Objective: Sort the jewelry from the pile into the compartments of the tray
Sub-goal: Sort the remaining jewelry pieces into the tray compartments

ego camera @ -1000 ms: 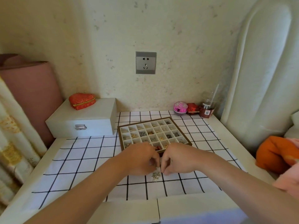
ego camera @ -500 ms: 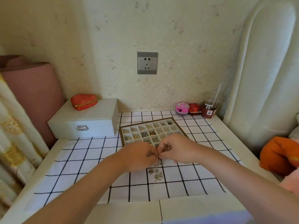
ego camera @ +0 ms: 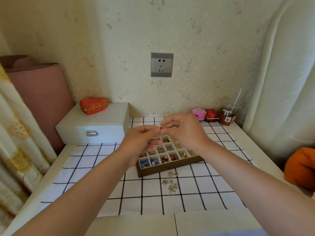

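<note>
Your left hand (ego camera: pixel 141 140) and right hand (ego camera: pixel 184 130) hovered over the tray (ego camera: pixel 170 166), both pinching a dark piece (ego camera: pixel 161 127); compartments held blue, red, gold jewelry.

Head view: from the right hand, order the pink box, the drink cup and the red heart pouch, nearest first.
1. pink box, just behind the right hand.
2. drink cup, farther off to the right.
3. red heart pouch, far left on the white case.

no readable text, only QR sticker (ego camera: pixel 227 118) on cup (ego camera: pixel 229 108)
</note>
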Demonstrator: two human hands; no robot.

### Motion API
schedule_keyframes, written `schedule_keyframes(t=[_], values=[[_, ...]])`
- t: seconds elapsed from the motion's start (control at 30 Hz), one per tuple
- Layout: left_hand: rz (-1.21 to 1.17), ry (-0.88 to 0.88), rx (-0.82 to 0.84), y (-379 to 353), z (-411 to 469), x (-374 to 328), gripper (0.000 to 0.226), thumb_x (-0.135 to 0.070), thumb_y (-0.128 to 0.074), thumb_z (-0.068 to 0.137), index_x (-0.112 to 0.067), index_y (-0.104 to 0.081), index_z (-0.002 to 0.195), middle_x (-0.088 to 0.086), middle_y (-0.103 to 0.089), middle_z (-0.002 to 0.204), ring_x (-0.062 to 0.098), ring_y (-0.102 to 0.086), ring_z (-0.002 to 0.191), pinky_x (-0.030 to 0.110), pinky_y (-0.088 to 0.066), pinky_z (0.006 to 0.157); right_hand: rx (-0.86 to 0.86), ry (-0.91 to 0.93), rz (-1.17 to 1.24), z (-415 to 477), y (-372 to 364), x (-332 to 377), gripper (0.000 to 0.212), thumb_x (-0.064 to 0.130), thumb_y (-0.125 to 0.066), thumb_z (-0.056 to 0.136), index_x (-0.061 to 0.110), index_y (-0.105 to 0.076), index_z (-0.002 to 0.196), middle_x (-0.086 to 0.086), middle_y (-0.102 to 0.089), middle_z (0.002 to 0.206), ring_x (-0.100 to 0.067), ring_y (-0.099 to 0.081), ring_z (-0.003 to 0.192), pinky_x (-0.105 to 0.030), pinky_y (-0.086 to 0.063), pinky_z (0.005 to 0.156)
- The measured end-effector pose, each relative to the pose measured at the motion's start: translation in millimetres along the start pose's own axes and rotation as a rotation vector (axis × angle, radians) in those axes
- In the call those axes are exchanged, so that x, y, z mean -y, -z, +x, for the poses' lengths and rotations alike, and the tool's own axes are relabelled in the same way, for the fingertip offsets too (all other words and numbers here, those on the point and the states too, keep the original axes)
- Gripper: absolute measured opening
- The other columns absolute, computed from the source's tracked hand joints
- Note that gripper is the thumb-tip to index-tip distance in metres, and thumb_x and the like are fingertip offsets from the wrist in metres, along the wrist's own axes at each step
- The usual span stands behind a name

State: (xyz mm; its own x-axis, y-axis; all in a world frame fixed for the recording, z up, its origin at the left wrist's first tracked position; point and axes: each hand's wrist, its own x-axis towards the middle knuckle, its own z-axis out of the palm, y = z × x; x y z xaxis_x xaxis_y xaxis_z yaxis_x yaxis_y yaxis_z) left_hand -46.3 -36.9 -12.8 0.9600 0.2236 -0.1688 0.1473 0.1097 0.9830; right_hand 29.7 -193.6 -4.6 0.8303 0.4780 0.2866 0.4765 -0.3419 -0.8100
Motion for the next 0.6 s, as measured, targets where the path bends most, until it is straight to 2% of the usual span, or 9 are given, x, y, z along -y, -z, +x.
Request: schedule_keyframes(t=[0.1, 0.23, 0.27, 0.37, 0.4, 0.47, 0.6], values=[[-0.137, 0.046, -0.009, 14.6, 8.2, -8.3, 0.021, -0.022, -0.064, 0.095, -0.01, -0.069, 0.111, 0.003, -0.077, 0.096, 0.012, -0.069, 0.07, 0.019, -0.051, 0.05, 0.024, 0.05, -0.023, 20.3, -8.7, 11.2, 0.015, 0.017, -0.082, 0.082, 0.025, -0.076, 0.092, 0.011, -0.077, 0.086, -0.01, -0.07, 0.06, -0.029, -0.059, 0.06], [-0.239, 0.075, -0.046, 36.7, 18.7, -16.1, 0.021, -0.018, -0.066, 0.092, -0.009, -0.069, 0.11, 0.003, -0.076, 0.089, 0.009, -0.065, 0.062, 0.017, -0.049, 0.045, 0.013, 0.101, -0.075, 45.6, -28.7, 17.9, 0.01, 0.022, -0.084, 0.079, 0.03, -0.078, 0.082, 0.013, -0.075, 0.079, -0.001, -0.069, 0.072, -0.03, -0.059, 0.075], [-0.238, 0.079, -0.063, 42.2, 21.1, -16.4, 0.02, -0.018, -0.067, 0.092, -0.009, -0.069, 0.109, 0.003, -0.075, 0.087, 0.01, -0.065, 0.061, 0.017, -0.05, 0.045, 0.028, 0.121, -0.083, 50.6, -34.3, 19.1, 0.008, 0.022, -0.083, 0.08, 0.029, -0.078, 0.08, 0.014, -0.074, 0.077, 0.0, -0.068, 0.072, -0.028, -0.057, 0.075], [-0.208, 0.092, -0.093, 56.7, 26.5, -14.7, 0.018, -0.02, -0.065, 0.094, -0.01, -0.07, 0.109, 0.002, -0.076, 0.088, 0.012, -0.066, 0.065, 0.02, -0.051, 0.049, 0.111, 0.144, -0.052, 61.8, -47.8, 19.4, 0.006, 0.015, -0.078, 0.085, 0.02, -0.08, 0.084, 0.01, -0.074, 0.079, 0.008, -0.061, 0.059, -0.011, -0.046, 0.062], [-0.178, 0.089, -0.101, 61.0, 27.9, -13.2, 0.019, -0.021, -0.065, 0.094, -0.012, -0.07, 0.11, 0.001, -0.076, 0.091, 0.012, -0.067, 0.068, 0.021, -0.052, 0.053, 0.133, 0.141, -0.066, 65.6, -51.4, 17.6, 0.005, 0.015, -0.076, 0.087, 0.019, -0.079, 0.086, 0.01, -0.074, 0.082, 0.01, -0.06, 0.057, -0.008, -0.042, 0.06], [-0.029, 0.065, -0.139, 68.4, 30.7, -8.7, 0.018, -0.023, -0.065, 0.095, -0.016, -0.071, 0.11, -0.001, -0.077, 0.094, 0.013, -0.069, 0.075, 0.024, -0.054, 0.062, 0.174, 0.134, -0.135, 72.9, -58.4, 11.8, 0.007, 0.018, -0.073, 0.09, 0.02, -0.079, 0.089, 0.012, -0.073, 0.086, 0.01, -0.06, 0.063, -0.011, -0.042, 0.064], [0.482, -0.047, -0.256, 75.0, 39.0, 9.4, 0.008, -0.021, -0.066, 0.091, -0.028, -0.07, 0.091, -0.002, -0.074, 0.094, 0.015, -0.069, 0.084, 0.029, -0.057, 0.072, 0.24, 0.118, -0.346, 82.2, -71.3, -5.1, 0.01, 0.024, -0.069, 0.092, 0.026, -0.077, 0.087, 0.017, -0.07, 0.086, 0.002, -0.063, 0.083, -0.024, -0.049, 0.078]])
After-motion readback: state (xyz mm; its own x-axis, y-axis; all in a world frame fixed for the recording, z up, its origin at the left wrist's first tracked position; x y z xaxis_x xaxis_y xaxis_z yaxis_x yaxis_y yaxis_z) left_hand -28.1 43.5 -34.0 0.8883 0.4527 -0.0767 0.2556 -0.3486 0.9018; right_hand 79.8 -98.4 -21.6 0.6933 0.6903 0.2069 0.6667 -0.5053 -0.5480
